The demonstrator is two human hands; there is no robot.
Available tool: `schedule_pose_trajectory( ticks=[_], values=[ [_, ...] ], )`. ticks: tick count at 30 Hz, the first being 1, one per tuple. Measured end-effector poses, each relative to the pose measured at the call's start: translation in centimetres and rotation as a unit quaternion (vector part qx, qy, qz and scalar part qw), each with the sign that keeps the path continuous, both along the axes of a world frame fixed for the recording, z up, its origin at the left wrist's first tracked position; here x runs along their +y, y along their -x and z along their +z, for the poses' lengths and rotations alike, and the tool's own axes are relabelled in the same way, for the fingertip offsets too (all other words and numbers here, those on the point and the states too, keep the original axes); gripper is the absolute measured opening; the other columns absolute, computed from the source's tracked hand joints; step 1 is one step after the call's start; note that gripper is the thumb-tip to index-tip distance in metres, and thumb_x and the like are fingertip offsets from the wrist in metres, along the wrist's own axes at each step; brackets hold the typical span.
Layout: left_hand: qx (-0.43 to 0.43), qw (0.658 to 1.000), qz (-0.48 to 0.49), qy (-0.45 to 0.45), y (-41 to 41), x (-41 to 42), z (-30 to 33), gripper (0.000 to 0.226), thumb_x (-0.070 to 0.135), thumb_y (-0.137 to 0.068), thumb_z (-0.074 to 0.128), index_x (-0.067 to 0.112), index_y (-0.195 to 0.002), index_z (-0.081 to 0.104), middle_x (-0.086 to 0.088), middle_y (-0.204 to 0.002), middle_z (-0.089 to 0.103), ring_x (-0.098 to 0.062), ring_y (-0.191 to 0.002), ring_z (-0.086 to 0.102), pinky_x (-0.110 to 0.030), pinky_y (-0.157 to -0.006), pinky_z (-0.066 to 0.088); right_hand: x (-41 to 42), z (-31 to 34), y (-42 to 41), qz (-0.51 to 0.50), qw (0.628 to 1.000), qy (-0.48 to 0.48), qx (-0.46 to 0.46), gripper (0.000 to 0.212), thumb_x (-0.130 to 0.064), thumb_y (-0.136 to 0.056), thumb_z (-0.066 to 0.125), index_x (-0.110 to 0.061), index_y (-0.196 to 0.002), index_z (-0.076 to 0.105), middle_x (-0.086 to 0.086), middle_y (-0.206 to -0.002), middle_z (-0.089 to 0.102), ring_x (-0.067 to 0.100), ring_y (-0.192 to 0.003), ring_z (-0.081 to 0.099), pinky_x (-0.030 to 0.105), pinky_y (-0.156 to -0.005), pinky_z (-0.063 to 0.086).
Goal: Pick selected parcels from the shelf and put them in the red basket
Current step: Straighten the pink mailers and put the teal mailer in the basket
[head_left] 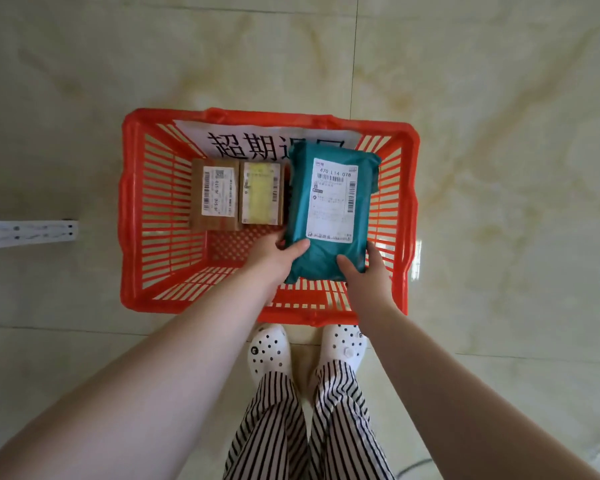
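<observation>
Marble floor, red basket (129,209), both hands (274,252) (368,271) gripping teal white-labelled parcel (326,265)

The slatted basket (132,216) is bright red. In it, a teal mailer bag (302,216) carries a white label; a brown cardboard box (196,202) and a pale yellow parcel (260,195) lie alongside. Trousers (340,427) are black-and-white striped, clogs (269,348) white with dark holes, floor tiles (499,98) cream with yellowish veining.
</observation>
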State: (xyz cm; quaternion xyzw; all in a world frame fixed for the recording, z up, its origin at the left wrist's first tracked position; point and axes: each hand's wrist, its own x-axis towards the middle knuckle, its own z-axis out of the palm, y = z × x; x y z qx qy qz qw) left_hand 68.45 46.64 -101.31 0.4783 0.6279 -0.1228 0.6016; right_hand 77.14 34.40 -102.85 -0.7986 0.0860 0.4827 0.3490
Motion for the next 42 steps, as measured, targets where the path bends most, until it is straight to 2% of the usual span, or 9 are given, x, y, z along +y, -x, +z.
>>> schedule_pose_trajectory(
  ticks=[5,9,12,19,25,29,34,39,42],
  values=[
    [0.004,1.0,0.024,0.007,-0.6,-0.5,-3.5,0.052,0.045,-0.092,0.059,0.018,-0.135,0.054,0.0,-0.13,0.061,-0.021,-0.113,0.061,-0.02,-0.069,0.045,0.1,-4.0,0.2,-0.004,1.0,0.011,-0.019,0.067,-0.021,-0.1,0.056,-0.025,-0.158,0.023,0.003,-0.153,0.046,0.025,-0.132,0.053,0.042,-0.102,0.051],
    [0.035,0.998,0.035,-0.033,-1.2,-0.8,-6.6,0.056,0.052,-0.09,0.057,0.016,-0.133,0.054,-0.005,-0.132,0.061,-0.026,-0.118,0.059,-0.033,-0.089,0.049,0.0,-6.9,0.3,0.02,0.999,0.015,-0.035,0.069,-0.023,-0.1,0.055,-0.03,-0.158,0.018,0.002,-0.154,0.042,0.025,-0.134,0.05,0.034,-0.094,0.052],
    [0.054,0.996,0.041,-0.055,-1.8,-1.0,-8.5,0.053,0.048,-0.091,0.058,0.014,-0.133,0.055,-0.007,-0.13,0.062,-0.029,-0.115,0.061,-0.041,-0.095,0.051,0.1,-8.7,0.2,0.052,0.996,0.049,-0.058,0.07,-0.027,-0.1,0.055,-0.032,-0.158,0.017,0.003,-0.154,0.041,0.026,-0.135,0.048,0.048,-0.104,0.05],
    [0.097,0.992,0.037,-0.066,-2.1,-1.7,-11.8,0.054,0.047,-0.09,0.06,0.014,-0.131,0.054,-0.007,-0.129,0.062,-0.031,-0.114,0.061,-0.038,-0.086,0.049,1.3,-10.6,0.1,0.164,0.97,0.069,-0.164,0.066,-0.022,-0.102,0.05,-0.024,-0.159,0.016,0.002,-0.164,0.025,0.024,-0.149,0.029,0.049,-0.115,0.038],
    [0.137,0.981,-0.002,-0.136,-2.3,-1.8,-12.9,0.05,0.046,-0.09,0.061,0.016,-0.127,0.047,-0.007,-0.126,0.06,-0.028,-0.111,0.061,-0.033,-0.076,0.044,3.1,-11.7,-2.2,0.137,0.972,0.048,-0.187,0.06,-0.031,-0.104,0.045,-0.023,-0.158,0.02,0.003,-0.161,0.033,0.027,-0.143,0.041,0.049,-0.106,0.049],
    [0.108,0.962,-0.046,-0.246,-2.5,-2.2,-13.0,0.05,0.047,-0.091,0.058,0.018,-0.131,0.054,-0.005,-0.132,0.056,-0.025,-0.12,0.055,-0.036,-0.091,0.047,3.4,-12.1,-2.5,0.091,0.979,0.035,-0.177,0.047,-0.029,-0.104,0.046,-0.021,-0.15,0.039,0.003,-0.147,0.051,0.028,-0.131,0.054,0.05,-0.098,0.054],
    [0.069,0.948,-0.108,-0.29,-4.1,-1.4,-13.3,0.056,0.046,-0.088,0.063,0.016,-0.134,0.054,-0.006,-0.13,0.056,-0.024,-0.12,0.055,-0.035,-0.09,0.047,3.9,-12.8,-2.3,0.085,0.97,0.06,-0.221,0.038,-0.027,-0.103,0.048,-0.019,-0.141,0.051,0.003,-0.137,0.059,0.026,-0.119,0.063,0.044,-0.088,0.06],
    [0.102,0.94,-0.13,-0.297,-4.6,-0.5,-14.1,0.046,0.038,-0.094,0.058,0.016,-0.135,0.055,-0.008,-0.131,0.054,-0.027,-0.119,0.056,-0.036,-0.092,0.048,4.0,-13.8,-1.8,0.077,0.965,0.064,-0.241,0.044,-0.027,-0.102,0.05,-0.019,-0.146,0.048,0.001,-0.144,0.056,0.023,-0.127,0.058,0.045,-0.096,0.056],
    [0.104,0.947,-0.103,-0.284,-4.6,0.2,-14.7,0.036,0.034,-0.1,0.047,0.014,-0.128,0.059,-0.008,-0.121,0.063,-0.027,-0.113,0.06,-0.037,-0.089,0.049,3.9,-13.9,-1.9,0.071,0.977,0.065,-0.188,0.05,-0.032,-0.103,0.048,-0.021,-0.151,0.039,0.001,-0.148,0.052,0.025,-0.132,0.054,0.048,-0.099,0.054]
  ],
)
